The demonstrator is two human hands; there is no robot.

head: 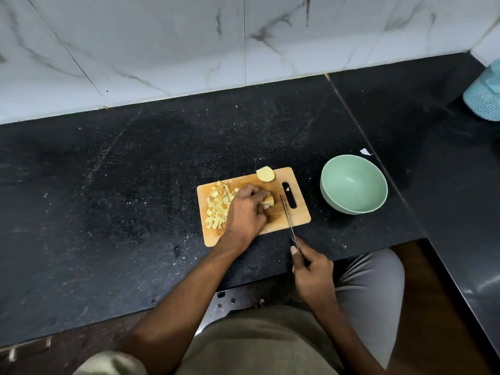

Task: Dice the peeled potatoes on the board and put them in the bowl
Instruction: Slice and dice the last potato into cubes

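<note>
While the black stone bench (pixel 135 171) carries a green bowl (pixel 354 185) just right of the wooden cutting board (pixel 297 217), the left hand (pixel 247 212) curls its fingers over a potato piece (pixel 267 200) mid-board. Diced potato (pixel 217 207) is heaped on the board's left, a potato half (pixel 265 174) lies at its far edge, and the right hand (pixel 313 274) grips a knife (pixel 288 220) just right of the held piece.

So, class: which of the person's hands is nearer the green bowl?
Right. The right hand grips the knife below and left of the green bowl; the left hand holds a potato piece farther left.
</note>
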